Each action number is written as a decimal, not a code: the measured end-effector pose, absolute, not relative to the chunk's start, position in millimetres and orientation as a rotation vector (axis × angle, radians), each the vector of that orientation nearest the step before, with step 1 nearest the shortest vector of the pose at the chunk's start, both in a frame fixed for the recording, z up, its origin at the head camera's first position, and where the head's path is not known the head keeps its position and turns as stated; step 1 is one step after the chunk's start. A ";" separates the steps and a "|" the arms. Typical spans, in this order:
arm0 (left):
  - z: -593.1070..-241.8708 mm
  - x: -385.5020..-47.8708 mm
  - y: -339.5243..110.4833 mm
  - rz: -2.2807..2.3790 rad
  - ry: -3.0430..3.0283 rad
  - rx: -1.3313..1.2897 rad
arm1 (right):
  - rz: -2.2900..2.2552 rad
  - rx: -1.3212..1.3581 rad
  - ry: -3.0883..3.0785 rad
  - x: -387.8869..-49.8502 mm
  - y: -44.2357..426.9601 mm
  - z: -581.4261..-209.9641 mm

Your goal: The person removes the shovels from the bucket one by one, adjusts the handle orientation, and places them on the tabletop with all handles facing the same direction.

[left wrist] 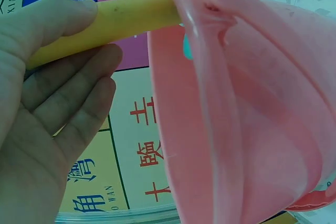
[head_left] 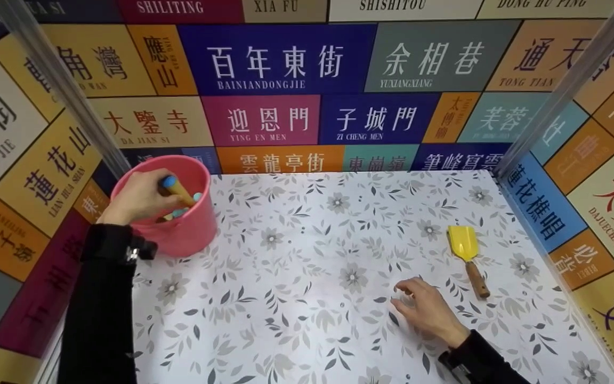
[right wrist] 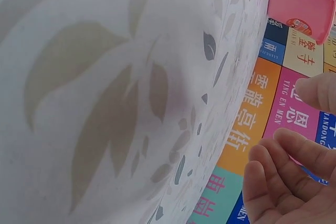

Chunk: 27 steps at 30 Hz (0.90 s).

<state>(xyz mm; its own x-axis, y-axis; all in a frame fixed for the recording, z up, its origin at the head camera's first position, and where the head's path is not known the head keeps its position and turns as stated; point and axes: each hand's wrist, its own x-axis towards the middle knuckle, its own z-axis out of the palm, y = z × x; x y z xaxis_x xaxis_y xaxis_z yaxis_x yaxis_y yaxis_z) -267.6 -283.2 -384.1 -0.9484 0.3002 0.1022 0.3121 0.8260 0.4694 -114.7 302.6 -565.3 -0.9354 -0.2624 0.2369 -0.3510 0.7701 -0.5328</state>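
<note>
Holding nothing, the right hand [head_left: 428,313] curves loosely over the leaf-patterned tabletop [head_left: 296,277]. Just beyond, to its right, lies a yellow scoop [head_left: 464,243], its wooden handle [head_left: 477,278] at the near end. Farther off at the left stands a pink bucket [head_left: 192,233]. Over its mouth the left hand [head_left: 139,196] pinches a blue-ended yellow stick [head_left: 181,192], whose lower end dips inside the rim [left wrist: 205,77]; teal pieces [head_left: 179,213] show within. Behind rises a wall [head_left: 357,53] of coloured panels printed with Chinese characters [head_left: 275,61] and romanised names [head_left: 261,85].
</note>
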 end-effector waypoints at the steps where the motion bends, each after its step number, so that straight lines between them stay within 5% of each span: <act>1: -383.5 -266.6 -283.8 -0.777 -2.976 -0.499 | 0.890 0.486 -2.819 -114.9 302.5 -565.0; 27: -362.5 -245.3 -286.0 -0.833 -2.764 -0.501 | 0.881 0.521 -2.682 -119.4 301.4 -562.8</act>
<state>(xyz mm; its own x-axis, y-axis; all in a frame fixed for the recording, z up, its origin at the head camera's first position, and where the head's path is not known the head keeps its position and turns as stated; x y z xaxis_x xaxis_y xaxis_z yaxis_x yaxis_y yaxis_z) -245.3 -286.0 -362.5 -0.9198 0.2591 0.2946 0.3788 0.7822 0.4946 -119.4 301.4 -562.8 -0.8989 -0.2505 0.3594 -0.4148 0.7505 -0.5144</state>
